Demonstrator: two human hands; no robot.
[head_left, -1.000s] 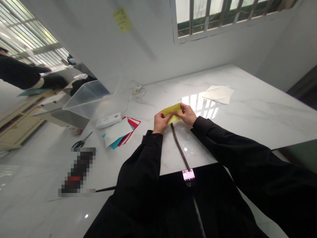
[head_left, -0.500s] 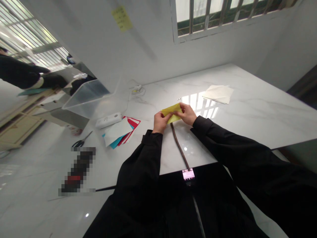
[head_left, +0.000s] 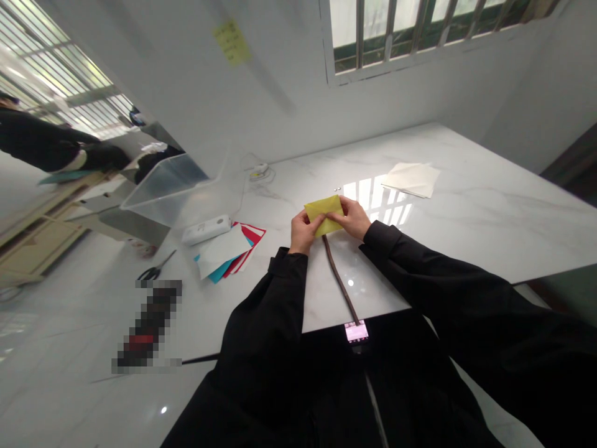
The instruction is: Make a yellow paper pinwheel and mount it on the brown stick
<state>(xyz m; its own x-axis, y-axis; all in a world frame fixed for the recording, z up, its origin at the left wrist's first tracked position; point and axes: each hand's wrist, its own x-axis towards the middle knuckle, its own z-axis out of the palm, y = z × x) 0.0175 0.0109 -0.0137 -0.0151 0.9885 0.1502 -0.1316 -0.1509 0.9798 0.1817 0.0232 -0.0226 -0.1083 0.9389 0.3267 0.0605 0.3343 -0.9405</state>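
A small yellow sheet of paper [head_left: 325,208] is held above the marble-patterned table by both of my hands. My left hand [head_left: 304,232] pinches its left side, the thumb lying across the front. At the right side, my right hand [head_left: 353,218] grips the edge with its thumb pressed toward the middle. The two thumbs nearly meet on the paper. Below the paper runs a thin brown stick-like strip [head_left: 339,280], reaching down to a small lit screen [head_left: 357,331] at the table's front edge. Whether the strip touches the paper is unclear.
Left of my hands lie coloured paper sheets [head_left: 226,252], a white oblong device [head_left: 206,229], scissors [head_left: 153,269] and a clear plastic bin [head_left: 163,186]. Cream sheets [head_left: 411,180] lie at the back right. A person [head_left: 41,140] is at the far left.
The yellow paper now faces me more flatly, showing more of its surface. Both hands keep their hold in almost the same place; the view has shifted slightly.
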